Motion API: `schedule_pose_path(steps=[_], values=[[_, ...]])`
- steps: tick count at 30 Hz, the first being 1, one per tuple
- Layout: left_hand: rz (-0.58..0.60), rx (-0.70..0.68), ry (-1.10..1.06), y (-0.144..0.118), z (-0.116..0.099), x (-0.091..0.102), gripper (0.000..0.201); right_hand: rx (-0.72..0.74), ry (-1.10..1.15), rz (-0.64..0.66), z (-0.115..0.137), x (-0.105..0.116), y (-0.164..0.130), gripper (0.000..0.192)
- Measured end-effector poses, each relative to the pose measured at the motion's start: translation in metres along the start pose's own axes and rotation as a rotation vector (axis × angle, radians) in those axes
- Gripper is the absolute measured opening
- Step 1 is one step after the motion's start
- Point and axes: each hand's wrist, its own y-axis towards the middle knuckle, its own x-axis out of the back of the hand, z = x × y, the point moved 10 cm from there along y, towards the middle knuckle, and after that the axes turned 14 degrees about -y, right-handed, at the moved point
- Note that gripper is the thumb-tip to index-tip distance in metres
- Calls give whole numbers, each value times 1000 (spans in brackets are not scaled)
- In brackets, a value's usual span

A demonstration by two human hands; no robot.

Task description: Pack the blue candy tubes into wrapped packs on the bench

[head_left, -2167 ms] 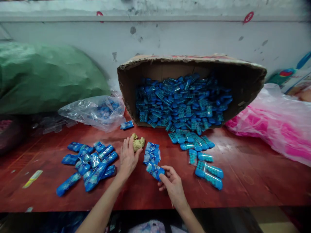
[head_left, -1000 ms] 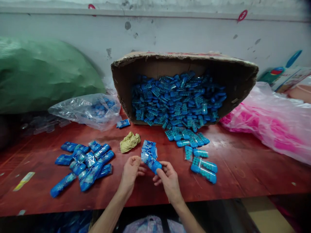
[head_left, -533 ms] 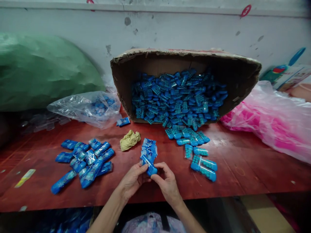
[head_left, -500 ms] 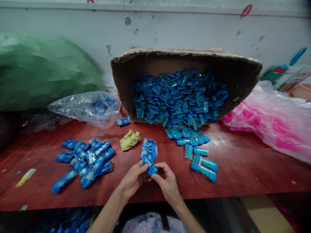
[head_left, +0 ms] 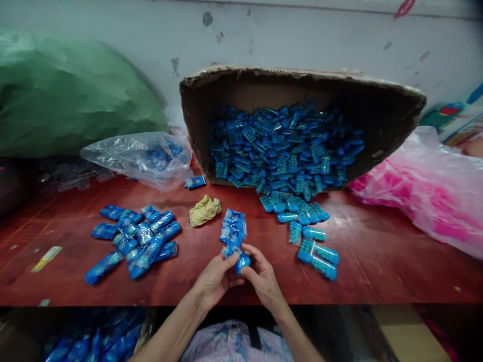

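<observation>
- Stretching across the whole lower view: a red-brown wooden table [head_left: 377,261], bearing everything below.
- Bulging at the far left against the wall: a big green sack [head_left: 68,100].
- Lying tipped on its side at the back centre: a cardboard box [head_left: 377,100], mouth facing forward, spilling blue capsule packs [head_left: 283,151] out onto the table toward the right of the hands.
- Slumping at the right edge: a pink plastic bag [head_left: 426,196], just beside the box.
- Sitting left of the box: a clear plastic bag [head_left: 136,158] with a few blue pieces inside.
- Spreading at the left of the hands, well apart from them: a heap of wrapped blue packets [head_left: 136,239].
- Resting just beyond the fingers: a small stack of wrappers [head_left: 234,229], touching or nearly touching the held piece; cannot tell which.
- Lying between stack and box: a crumpled yellow cloth [head_left: 205,210].
- Meeting at the near table edge: left hand [head_left: 215,279] and right hand [head_left: 262,279], fingers of both pinched together on one blue packet [head_left: 241,260], held just above the table between the fingertips.
- Lying at the far left: a pale yellow strip [head_left: 46,258].
</observation>
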Motion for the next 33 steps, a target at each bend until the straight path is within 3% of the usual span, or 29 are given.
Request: schedule_pose_path(steps=[3, 7, 13, 16, 19, 25, 28, 33], values=[[-62, -8, 61, -1, 0, 3, 27, 0, -40, -25, -2, 5, 0, 38], [-109, -48, 100, 1, -5, 8, 30, -65, 82, -61, -9, 8, 3, 30], [-166, -296, 238, 1, -36, 17, 34, -88, 56, -95, -3, 6, 3, 26], [-175, -449, 214, -1, -52, 18, 39, -105, 67, -103, -3, 3, 2, 33], [-180, -524, 163, -3, -60, 20, 32, -110, 9, -136, -2, 5, 0, 37], [-151, -357, 52, 1, -43, 16, 29, 33, -263, -113, 19, 3, -6, 29], [-76, -321, -1, 0, -38, 6, 30, 113, -382, -129, 29, 3, -10, 29], [7, -105, -41, 5, -20, 2, 24, 231, -495, -139, 44, 0, -16, 31]])
